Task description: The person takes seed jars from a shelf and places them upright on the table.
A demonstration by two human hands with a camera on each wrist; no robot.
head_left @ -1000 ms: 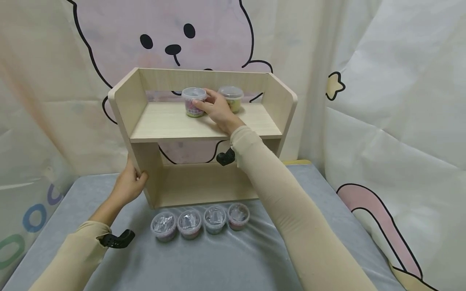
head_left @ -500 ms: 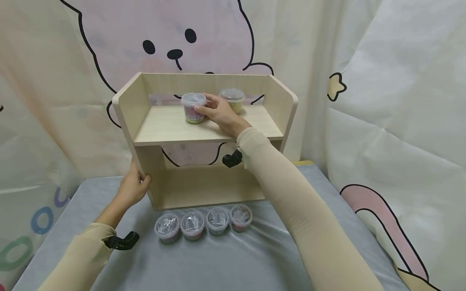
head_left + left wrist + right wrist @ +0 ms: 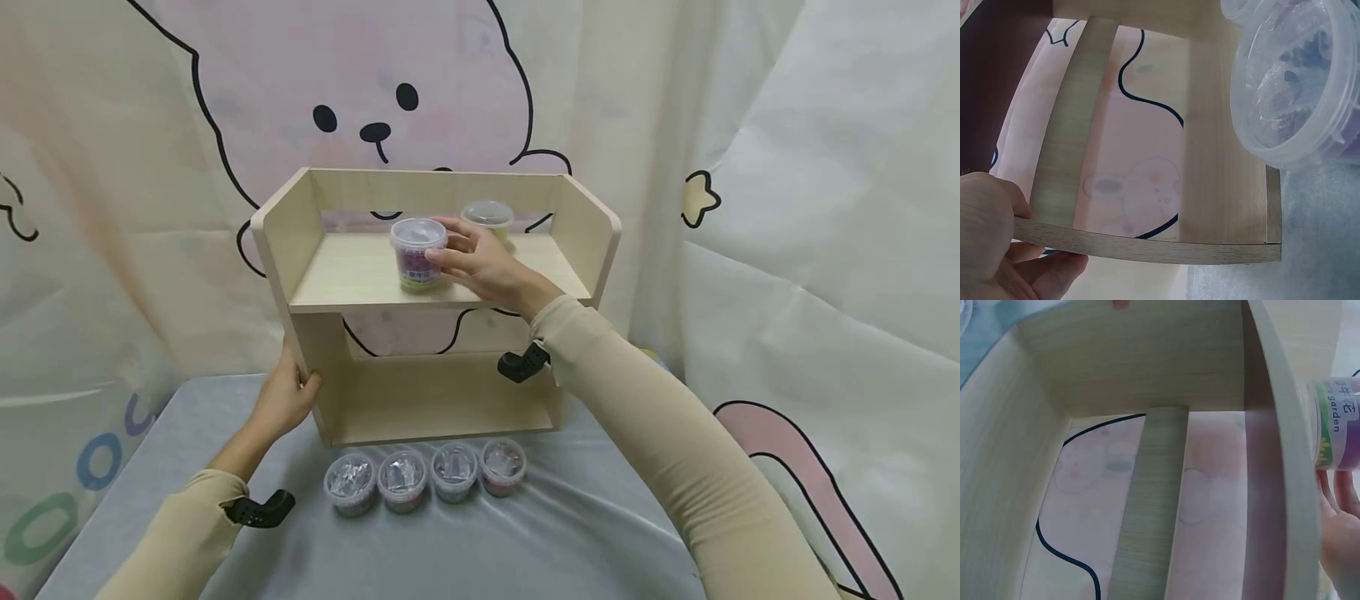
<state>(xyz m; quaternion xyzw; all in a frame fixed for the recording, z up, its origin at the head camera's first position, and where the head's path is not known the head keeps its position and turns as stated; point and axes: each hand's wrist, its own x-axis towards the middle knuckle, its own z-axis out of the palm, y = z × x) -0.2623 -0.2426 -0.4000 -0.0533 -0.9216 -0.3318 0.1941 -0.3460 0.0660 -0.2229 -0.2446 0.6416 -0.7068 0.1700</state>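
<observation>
My right hand (image 3: 498, 271) holds a clear lidded plastic tub (image 3: 418, 258) by its right side, thumb in front, at the front part of the upper board. The right wrist view shows that tub's purple and green label (image 3: 1338, 425) with "garden" on it. Whether its base touches the board is unclear. Behind the hand, a second tub (image 3: 489, 215) with yellowish contents stands on the same board, partly hidden. My left hand (image 3: 285, 400) grips the left side panel of a pale wooden two-tier shelf (image 3: 348, 262), with the thumb on the inner side in the left wrist view (image 3: 985, 225).
Several lidded tubs (image 3: 402, 477) stand in a row on the grey cloth-covered table (image 3: 450, 550), just in front of the shelf. One looms large in the left wrist view. Printed curtains (image 3: 810, 217) hang behind and at both sides.
My right hand has drawn the held tub forward, from mid-board toward the front edge. The head view has shifted slightly, so the scene sits lower. My left hand keeps its grip on the panel.
</observation>
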